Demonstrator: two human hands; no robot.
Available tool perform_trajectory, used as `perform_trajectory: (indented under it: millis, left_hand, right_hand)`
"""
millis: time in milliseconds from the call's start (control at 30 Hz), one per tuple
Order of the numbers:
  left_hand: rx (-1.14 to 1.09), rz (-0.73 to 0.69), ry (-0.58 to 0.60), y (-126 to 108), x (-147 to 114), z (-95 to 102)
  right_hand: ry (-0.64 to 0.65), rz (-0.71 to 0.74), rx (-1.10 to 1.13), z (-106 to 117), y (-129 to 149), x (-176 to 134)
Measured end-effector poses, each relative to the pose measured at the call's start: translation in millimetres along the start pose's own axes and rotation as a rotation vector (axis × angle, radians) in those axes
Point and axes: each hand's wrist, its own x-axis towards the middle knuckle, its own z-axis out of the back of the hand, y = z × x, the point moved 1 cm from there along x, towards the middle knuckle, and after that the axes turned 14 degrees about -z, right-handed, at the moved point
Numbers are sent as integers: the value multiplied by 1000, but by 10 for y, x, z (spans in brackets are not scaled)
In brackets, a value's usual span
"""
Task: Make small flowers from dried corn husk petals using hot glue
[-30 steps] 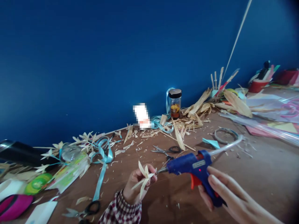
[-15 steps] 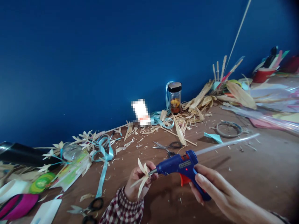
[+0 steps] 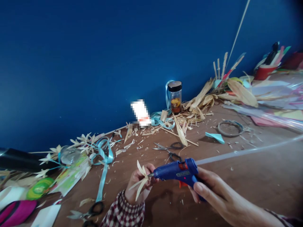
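My left hand (image 3: 139, 184), in a checked cuff, pinches a small pale flower (image 3: 141, 178) that looks made of dried corn husk. A blue hot glue gun (image 3: 176, 171) is in my right hand (image 3: 213, 187), whose fingers go round its handle and cover most of it. The gun's metal nozzle meets the middle of the flower, beside my left fingertips. Its orange trigger (image 3: 182, 184) shows only in part, and a small red light glows on its side. A clear glue stick (image 3: 220, 156) runs from its back towards the right edge.
Black-handled scissors (image 3: 174, 148) lie behind the gun; another pair (image 3: 86, 214) sits front left. Along the wall are a black-lidded jar (image 3: 175, 97), dried husks (image 3: 201, 97) and light-blue ribbon (image 3: 104, 154). Finished-looking flowers (image 3: 84, 140) rest at left. A wire ring (image 3: 230, 128) lies right.
The glue gun has tilted and sunk slightly, with my right hand drawn further round its handle. More of the clear stick shows behind it. The nozzle stays at the flower.
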Motion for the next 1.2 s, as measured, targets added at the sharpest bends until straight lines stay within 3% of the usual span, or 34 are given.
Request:
perform_trajectory:
  millis: [167, 400, 600, 800, 1000, 1200]
  left_hand:
    - [-4, -23, 30, 3, 10, 19]
    - [11, 16, -56, 18, -17, 70]
    - [-12, -36, 33, 15, 14, 11]
    - [43, 9, -49, 17, 3, 77]
    - [5, -50, 53, 27, 27, 76]
    - [35, -2, -44, 18, 10, 67]
  right_hand:
    - [-46, 29, -45, 28, -35, -36]
    - [-74, 36, -61, 6, -85, -17]
    - [-52, 49, -91, 9, -49, -18]
    - [-67, 32, -79, 1, -76, -21]
    - [-68, 54, -87, -14, -79, -16]
    - [-88, 33, -65, -12, -98, -20]
